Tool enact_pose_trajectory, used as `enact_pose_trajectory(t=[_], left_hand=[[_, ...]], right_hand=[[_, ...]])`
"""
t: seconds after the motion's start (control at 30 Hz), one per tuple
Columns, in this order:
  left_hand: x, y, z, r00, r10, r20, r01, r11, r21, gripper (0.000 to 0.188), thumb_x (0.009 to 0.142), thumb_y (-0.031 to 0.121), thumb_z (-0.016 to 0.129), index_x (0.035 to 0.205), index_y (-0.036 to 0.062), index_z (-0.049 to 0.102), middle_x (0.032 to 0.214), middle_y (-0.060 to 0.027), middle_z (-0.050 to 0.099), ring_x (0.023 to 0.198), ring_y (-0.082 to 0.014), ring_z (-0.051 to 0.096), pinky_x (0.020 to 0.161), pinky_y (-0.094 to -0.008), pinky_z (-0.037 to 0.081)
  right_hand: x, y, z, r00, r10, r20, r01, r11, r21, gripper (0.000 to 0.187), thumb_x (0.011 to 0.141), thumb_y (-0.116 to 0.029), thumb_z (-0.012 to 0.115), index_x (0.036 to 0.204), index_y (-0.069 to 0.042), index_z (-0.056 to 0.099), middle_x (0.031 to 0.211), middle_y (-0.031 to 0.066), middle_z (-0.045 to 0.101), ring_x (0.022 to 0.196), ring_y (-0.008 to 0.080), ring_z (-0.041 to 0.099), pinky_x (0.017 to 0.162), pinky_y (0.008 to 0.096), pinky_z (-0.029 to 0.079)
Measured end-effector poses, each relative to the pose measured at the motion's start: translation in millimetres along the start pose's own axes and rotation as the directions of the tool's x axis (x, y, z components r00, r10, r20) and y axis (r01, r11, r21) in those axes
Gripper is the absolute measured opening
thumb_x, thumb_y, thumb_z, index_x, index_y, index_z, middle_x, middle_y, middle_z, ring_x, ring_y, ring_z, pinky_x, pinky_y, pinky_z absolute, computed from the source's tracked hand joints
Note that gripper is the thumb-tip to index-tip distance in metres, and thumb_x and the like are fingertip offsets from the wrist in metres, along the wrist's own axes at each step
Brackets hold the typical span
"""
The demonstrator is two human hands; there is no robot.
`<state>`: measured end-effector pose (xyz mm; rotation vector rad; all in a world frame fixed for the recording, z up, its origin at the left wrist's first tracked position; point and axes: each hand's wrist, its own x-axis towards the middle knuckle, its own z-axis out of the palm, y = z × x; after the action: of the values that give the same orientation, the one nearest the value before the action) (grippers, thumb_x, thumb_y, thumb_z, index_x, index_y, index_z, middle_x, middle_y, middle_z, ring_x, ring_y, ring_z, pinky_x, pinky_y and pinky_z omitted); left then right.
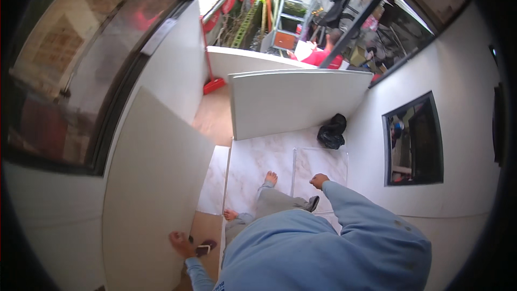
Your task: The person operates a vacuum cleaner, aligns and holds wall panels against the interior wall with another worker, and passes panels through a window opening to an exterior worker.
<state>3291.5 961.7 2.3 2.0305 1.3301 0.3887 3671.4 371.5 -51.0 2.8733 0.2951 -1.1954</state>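
My left hand (182, 244) hangs low at the left, its fingers loosely apart. It overlaps the edge of a leaning beige board (156, 183); I cannot tell whether they touch. A dark sandal (205, 247) with a pale strap lies on the floor beside this hand. Out to the right, my right hand (319, 181) is closed above the marble-patterned floor (258, 156). Whether anything is inside its fingers is hidden. A dark grey item (313, 203) shows against my grey trousers.
A low white partition (296, 102) stands ahead, with a black plastic bag (332, 131) by its right end. A red broom (214, 85) leans at the left wall. Outside, a person in red (326, 58) sits near a metal ladder (283, 16). A dark-framed opening (414, 140) is at right.
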Motion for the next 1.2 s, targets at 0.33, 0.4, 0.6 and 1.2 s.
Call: enact_pose_trajectory(t=[0.33,0.4,0.6,1.2], left_hand=[[-12,394,284,0.565,0.663,0.491,-0.564,0.745,-0.357,0.016,0.091,0.017,0.071,0.088,0.0017,0.066,0.084,-0.0131,0.067,0.078,-0.0272,0.066,0.074,-0.0382,0.054],[-16,461,334,0.454,0.746,0.488,-0.630,0.656,-0.416,0.016,0.092,0.017,0.071,0.098,0.0027,0.072,0.088,-0.0127,0.071,0.083,-0.0270,0.070,0.076,-0.0382,0.055],[17,608,453,0.256,0.785,0.564,-0.773,0.517,-0.368,0.031,0.092,0.018,0.070,0.120,0.0077,0.068,0.112,-0.0147,0.068,0.105,-0.0333,0.066,0.091,-0.0421,0.053],[85,735,763,0.159,0.594,0.789,-0.923,0.373,-0.095,0.074,0.084,0.021,0.073,0.150,0.0079,0.043,0.155,-0.0194,0.041,0.145,-0.0358,0.038,0.119,-0.0457,0.033]], right_hand=[[70,70,-39,0.984,0.054,-0.169,0.097,0.632,0.769,0.038,0.088,-0.040,0.067,0.103,-0.006,0.077,0.100,0.0167,0.075,0.097,0.0324,0.071,0.088,0.0410,0.055],[79,90,-47,0.979,0.104,-0.173,0.079,0.593,0.802,0.038,0.089,-0.039,0.067,0.104,-0.006,0.076,0.100,0.0161,0.075,0.094,0.0311,0.071,0.086,0.0404,0.055],[76,133,-63,0.960,0.278,-0.001,-0.100,0.349,0.932,0.038,0.090,-0.038,0.068,0.105,-0.004,0.074,0.096,0.0133,0.075,0.082,0.0247,0.072,0.080,0.0371,0.056],[-19,163,75,0.853,0.486,0.189,-0.398,0.374,0.838,0.031,0.091,-0.034,0.064,0.101,-0.009,0.076,0.098,0.0097,0.077,0.091,0.0244,0.073,0.082,0.0391,0.056]])
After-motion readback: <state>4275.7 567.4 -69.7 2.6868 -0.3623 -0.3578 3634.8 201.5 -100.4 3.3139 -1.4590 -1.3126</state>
